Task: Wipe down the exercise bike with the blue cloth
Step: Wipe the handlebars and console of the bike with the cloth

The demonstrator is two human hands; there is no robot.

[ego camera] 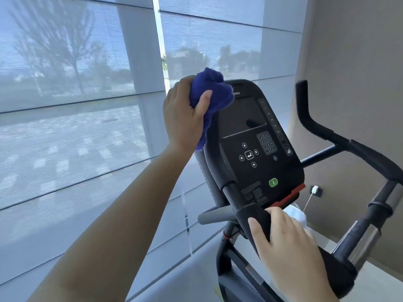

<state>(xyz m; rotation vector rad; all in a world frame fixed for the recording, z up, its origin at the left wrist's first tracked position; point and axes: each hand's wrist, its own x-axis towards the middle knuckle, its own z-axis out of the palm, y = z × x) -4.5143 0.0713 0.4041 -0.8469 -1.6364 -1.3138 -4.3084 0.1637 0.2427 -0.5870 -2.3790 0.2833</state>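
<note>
At the top left corner of the exercise bike's console, the left hand squeezes the blue cloth into a ball. Its fingers and thumb are curled tight round the cloth and hold it against the black edge, most likely so it can rub that corner clean. Lower down, the right hand wraps round the black handlebar just under the console, thumb on one side and fingers on the other, probably to keep the bike steady while the other hand wipes.
</note>
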